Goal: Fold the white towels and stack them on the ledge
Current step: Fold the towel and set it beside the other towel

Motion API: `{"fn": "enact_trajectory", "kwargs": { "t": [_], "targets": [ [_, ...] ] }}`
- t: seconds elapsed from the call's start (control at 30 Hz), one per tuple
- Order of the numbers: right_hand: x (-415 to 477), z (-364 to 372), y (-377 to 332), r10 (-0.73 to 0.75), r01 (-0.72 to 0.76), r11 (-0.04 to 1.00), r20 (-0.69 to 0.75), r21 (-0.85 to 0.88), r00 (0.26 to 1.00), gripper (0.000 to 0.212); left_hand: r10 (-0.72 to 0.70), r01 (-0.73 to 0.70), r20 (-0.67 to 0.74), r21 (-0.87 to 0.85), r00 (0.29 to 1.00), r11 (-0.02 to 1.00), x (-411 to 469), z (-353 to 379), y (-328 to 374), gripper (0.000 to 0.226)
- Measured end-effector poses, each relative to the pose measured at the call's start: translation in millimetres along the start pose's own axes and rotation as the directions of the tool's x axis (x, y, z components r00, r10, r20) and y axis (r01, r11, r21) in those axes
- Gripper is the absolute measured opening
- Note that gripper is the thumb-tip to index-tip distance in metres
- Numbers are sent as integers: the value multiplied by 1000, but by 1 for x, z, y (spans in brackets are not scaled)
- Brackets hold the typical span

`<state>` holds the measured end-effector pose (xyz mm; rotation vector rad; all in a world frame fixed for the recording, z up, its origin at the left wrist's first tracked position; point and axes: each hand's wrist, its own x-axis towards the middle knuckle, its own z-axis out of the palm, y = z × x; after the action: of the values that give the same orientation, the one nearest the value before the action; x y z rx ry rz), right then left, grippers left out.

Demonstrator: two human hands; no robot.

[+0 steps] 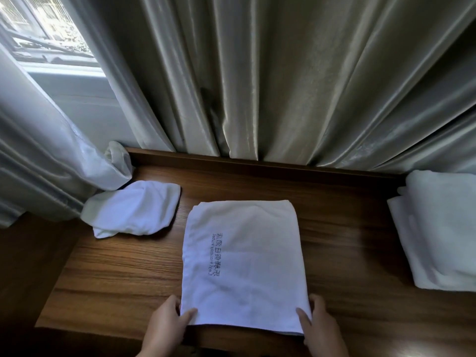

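A white towel with dark printed lettering lies folded flat in the middle of the wooden ledge. My left hand pinches its near left corner, thumb on top. My right hand pinches the near right corner the same way. A crumpled white towel lies at the back left, partly under the curtain. A stack of folded white towels rests at the right edge of the ledge.
Grey curtains hang along the back of the ledge, and a lighter curtain bunches at the left below a window. A raised wooden lip runs along the back.
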<state>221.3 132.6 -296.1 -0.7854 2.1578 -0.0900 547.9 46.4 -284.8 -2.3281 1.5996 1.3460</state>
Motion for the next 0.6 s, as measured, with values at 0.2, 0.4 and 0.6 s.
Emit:
{"fn": "enact_trajectory", "kwargs": {
  "t": [0.2, 0.4, 0.6],
  "targets": [
    [1, -34, -14, -67, 76, 973, 47, -218, 997, 50, 24, -45, 71, 313, 997, 949, 6, -11, 9, 59],
    [-2, -33, -6, -59, 76, 988, 126, -134, 990, 37, -17, 11, 143, 46, 990, 999, 5, -5, 7, 33],
    [-7, -36, -5, 21, -91, 879, 153, 469, 988, 31, -146, 227, 202, -475, 968, 850, -6, -2, 5, 26]
  ]
}}
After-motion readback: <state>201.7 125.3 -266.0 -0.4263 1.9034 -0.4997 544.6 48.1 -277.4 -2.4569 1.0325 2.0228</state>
